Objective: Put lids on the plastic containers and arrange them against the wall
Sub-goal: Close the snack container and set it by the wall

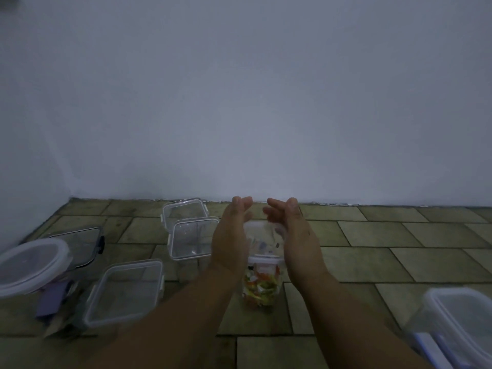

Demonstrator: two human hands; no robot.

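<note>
**Head view: two open hands at the sides of a filled container**

At the far left a round container (32, 265) with a whitish lid stands on the tiled floor (372, 235). Just behind it is a flat box (82, 243) with a dark-rimmed lid. Below the round one lies a purple thing (52, 302); I cannot tell what it is. To the right of these, a low clear container (125, 291) with its lid on is the nearest to the camera. Further back two more clear boxes stand one before the other. The rear box (183, 211) is just beside the wall (239, 102), and the front box (194, 238) overlaps it in the view.

Next comes the left hand (229, 241), with straight fingers and the palm turned inward. It is at the left side of the tall container (262, 286). This one stands on the floor in the middle, apart from the wall, and is full of small pieces in red, yellow and green. A lid (266, 260) with a whitish rim lies on its top. The picture is too blurred to tell if the lid is clipped.

The right hand (298, 243) mirrors the left one on the other side, also flat and holding nothing in its fingers. I cannot tell if the palms touch the lid.

In the lower right corner another lidded container (458, 320) is cut by the edge of the picture.
</note>
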